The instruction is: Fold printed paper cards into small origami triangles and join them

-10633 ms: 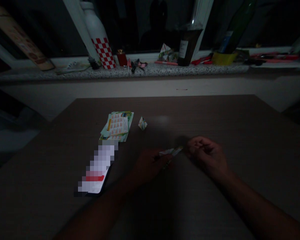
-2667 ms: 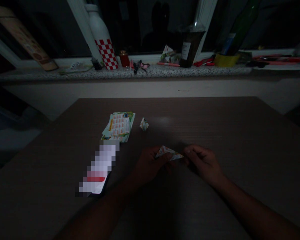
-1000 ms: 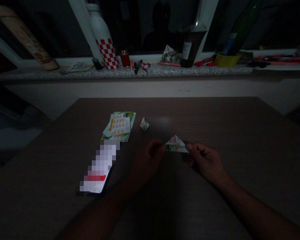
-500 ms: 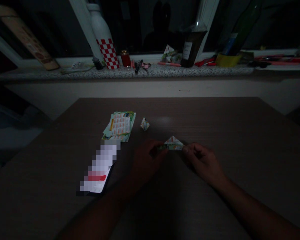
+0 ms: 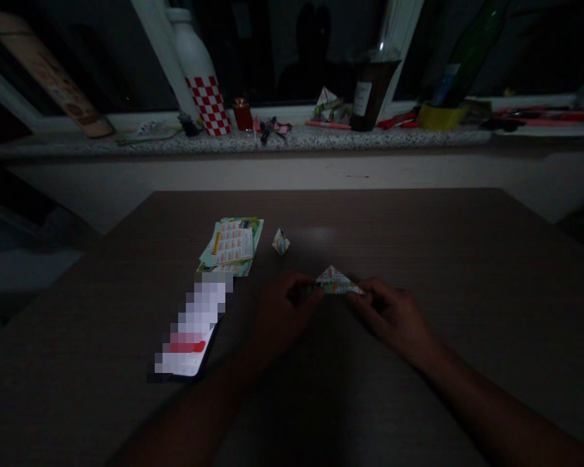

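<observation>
A small printed paper (image 5: 338, 283), folded to a triangular peak above a green band, is held low over the brown table (image 5: 399, 227). My left hand (image 5: 288, 310) pinches its left end between thumb and fingers. At the right end, the thumb and fingers of my right hand (image 5: 394, 314) are closed on the same paper. A small folded paper piece (image 5: 281, 242) stands beyond my left hand. Left of that piece lies a stack of printed sheets (image 5: 232, 243). The scene is dim, so finger details are partly lost in shadow.
A lit phone (image 5: 194, 327), its screen blurred, lies left of my left hand. Behind the table, a granite windowsill (image 5: 302, 137) carries a red-checkered white bottle (image 5: 207, 97), a dark labelled bottle (image 5: 365, 100), a yellow roll (image 5: 442, 117) and a green bottle (image 5: 477, 45).
My right hand has shifted slightly left along the paper. The paper's right end now looks slanted to a point, and its peak sits a little further left.
</observation>
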Motion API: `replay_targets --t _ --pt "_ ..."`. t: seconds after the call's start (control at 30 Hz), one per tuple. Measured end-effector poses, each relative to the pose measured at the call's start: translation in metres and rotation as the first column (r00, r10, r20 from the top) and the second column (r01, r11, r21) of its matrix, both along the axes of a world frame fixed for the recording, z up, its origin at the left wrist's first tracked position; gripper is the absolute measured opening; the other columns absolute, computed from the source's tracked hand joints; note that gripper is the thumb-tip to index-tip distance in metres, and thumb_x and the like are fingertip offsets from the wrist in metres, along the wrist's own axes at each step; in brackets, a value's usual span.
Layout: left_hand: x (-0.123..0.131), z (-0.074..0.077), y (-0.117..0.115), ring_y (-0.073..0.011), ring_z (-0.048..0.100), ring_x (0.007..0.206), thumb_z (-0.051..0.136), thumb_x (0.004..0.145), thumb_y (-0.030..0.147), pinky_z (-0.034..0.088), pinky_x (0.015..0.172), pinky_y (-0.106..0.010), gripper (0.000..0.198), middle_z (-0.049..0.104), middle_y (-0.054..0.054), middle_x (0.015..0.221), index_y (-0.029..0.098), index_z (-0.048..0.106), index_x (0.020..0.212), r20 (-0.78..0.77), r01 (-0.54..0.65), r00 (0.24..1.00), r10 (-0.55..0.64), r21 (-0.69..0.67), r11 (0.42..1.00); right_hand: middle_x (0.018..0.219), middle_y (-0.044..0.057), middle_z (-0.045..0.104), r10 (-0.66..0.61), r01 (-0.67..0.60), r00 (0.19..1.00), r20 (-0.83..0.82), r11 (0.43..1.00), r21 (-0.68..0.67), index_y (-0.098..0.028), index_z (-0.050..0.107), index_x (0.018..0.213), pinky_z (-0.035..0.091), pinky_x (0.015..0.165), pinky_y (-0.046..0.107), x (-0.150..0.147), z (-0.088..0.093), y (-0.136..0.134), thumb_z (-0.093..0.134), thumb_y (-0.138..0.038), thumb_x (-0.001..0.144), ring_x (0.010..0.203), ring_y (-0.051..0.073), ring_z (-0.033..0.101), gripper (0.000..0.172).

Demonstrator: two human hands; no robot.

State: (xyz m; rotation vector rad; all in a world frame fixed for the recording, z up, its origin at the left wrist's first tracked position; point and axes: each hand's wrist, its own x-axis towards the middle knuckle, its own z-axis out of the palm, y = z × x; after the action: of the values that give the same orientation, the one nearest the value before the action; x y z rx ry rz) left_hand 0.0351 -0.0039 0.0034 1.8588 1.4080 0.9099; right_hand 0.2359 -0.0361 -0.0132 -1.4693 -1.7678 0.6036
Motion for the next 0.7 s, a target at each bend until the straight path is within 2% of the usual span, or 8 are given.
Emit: replay_targets --t 0.2,0.43,0.7 --pt "0.0012 -0.0002 0.0002 -0.0168 0.061 0.073 0.066 0.077 0.038 0.048 0.065 -0.029 0.024 0.067 -0.003 0.084 0.018 0.066 0.091 -0.014 0.014 1.000 -0.015 -0.038 0.999 0.054 -0.004 0.053 -0.002 0.002 1.000 -0.001 1.000 -0.001 -0.018 0.064 0.085 0.038 0.044 0.021 0.0006 -0.0019 0.0009 0.054 -0.042 0.088 0.045 0.010 0.050 0.026" --pt "0.0008 0.0005 0.0007 -0.0153 0.059 0.067 0.065 0.078 0.037 0.044 0.058 -0.026 0.022 0.066 -0.002 0.076 0.018 0.066 0.088 0.017 -0.007 1.000 0.008 -0.087 0.996 0.055 -0.004 0.054 0.025 -0.026 0.999 0.025 0.999 0.026 -0.017 0.066 0.089 0.039 0.046 0.020 0.0012 -0.0004 0.0006 0.057 -0.039 0.087 0.045 0.009 0.050 0.024" --pt "0.0008 -0.0018 0.0008 -0.0165 0.060 0.069 0.067 0.076 0.041 0.045 0.060 -0.027 0.026 0.067 -0.002 0.077 0.019 0.066 0.089 -0.007 0.003 1.000 -0.004 -0.097 0.995 0.054 -0.003 0.056 0.015 -0.015 1.000 -0.003 1.000 -0.021 -0.017 0.067 0.088 0.040 0.046 0.021 0.0005 0.0015 0.0009 0.055 -0.040 0.088 0.046 0.011 0.052 0.027"
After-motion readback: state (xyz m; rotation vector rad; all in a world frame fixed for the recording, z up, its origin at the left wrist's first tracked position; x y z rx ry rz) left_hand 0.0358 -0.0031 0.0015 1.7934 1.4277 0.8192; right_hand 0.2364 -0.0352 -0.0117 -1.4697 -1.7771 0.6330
